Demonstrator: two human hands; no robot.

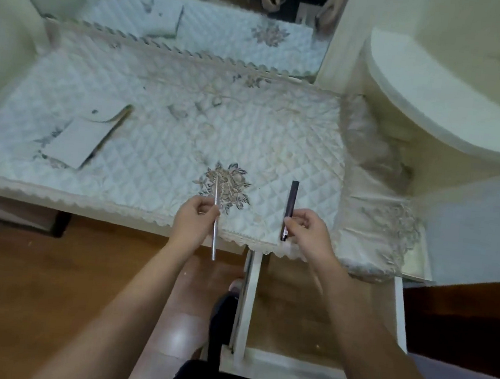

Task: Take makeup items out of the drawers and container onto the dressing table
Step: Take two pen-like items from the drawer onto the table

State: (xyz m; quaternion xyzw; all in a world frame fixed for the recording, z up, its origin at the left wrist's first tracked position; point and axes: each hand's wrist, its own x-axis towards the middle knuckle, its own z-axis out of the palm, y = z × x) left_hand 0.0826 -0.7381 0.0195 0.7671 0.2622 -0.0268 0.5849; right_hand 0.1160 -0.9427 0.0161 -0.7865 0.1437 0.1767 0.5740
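Observation:
My left hand (pixel 194 222) is shut on a thin silver makeup pencil (pixel 217 193), held nearly upright over the front edge of the dressing table (pixel 155 136). My right hand (pixel 309 231) is shut on a dark, thicker makeup tube (pixel 291 198), which also points away from me. Both hands hover just above the quilted white cloth covering the table. Below my right arm, a white drawer (pixel 288 367) stands pulled out, and its wooden bottom looks bare where it shows.
A flat white box (pixel 82 141) lies on the cloth at the left. A mirror (pixel 214 19) stands behind the table and reflects my hands. A curved white shelf (pixel 437 95) rises at the right. Brown floor lies below the table's front edge.

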